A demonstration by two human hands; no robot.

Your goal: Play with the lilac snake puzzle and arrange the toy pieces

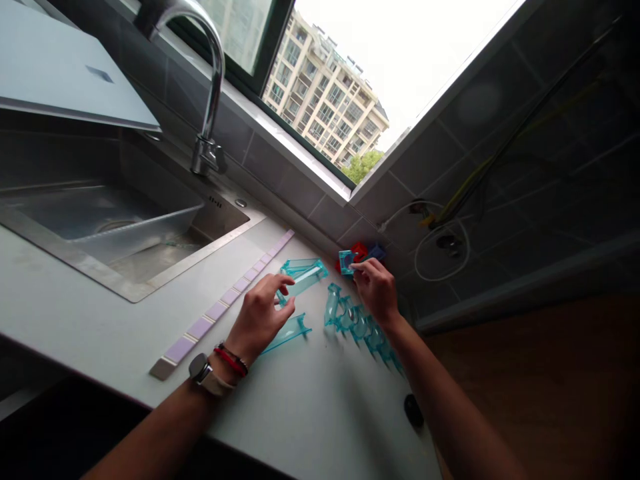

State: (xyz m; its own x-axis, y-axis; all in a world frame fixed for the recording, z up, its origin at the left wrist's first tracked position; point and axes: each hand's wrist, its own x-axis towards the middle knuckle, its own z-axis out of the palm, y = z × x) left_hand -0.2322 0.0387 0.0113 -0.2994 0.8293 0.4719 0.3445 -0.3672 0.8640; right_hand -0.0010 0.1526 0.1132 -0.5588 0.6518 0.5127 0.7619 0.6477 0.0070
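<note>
Your forearms (165, 420) reached over the counter (310, 407), your right hand (377, 290) pinching a small translucent turquoise piece (345, 263) ahead and rightward of your loosely spread left hand (260, 313), which was nearer the turquoise trough (309, 279) slanting away rightward.
</note>
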